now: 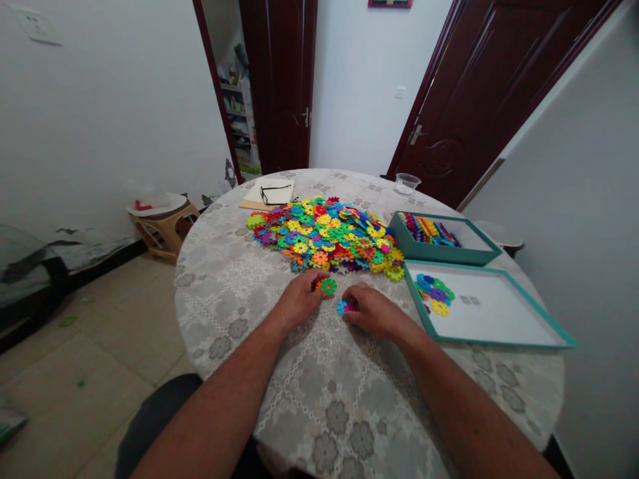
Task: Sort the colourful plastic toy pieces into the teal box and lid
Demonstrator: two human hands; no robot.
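Between the thumb and fingers of my left hand [303, 296] is a green notched plastic disc [328, 287], with a bit of orange showing beside it. My right hand [372, 311] pinches a blue notched disc [342, 307] together with a magenta piece [351, 307], low over the tablecloth. The two hands are apart, with the held pieces facing each other. Just beyond them spreads a large pile of many-coloured notched discs [324, 233]. How the held pieces sit against one another is partly hidden by my fingers.
At the right, a teal box [449, 253] holds rows of sorted discs. In front of it lies its white-lined lid [504, 313] with several loose discs [439, 296]. Glasses [274, 194] rest on a notebook [254, 198] at the back left. A clear plastic cup [407, 183] stands at the back right.
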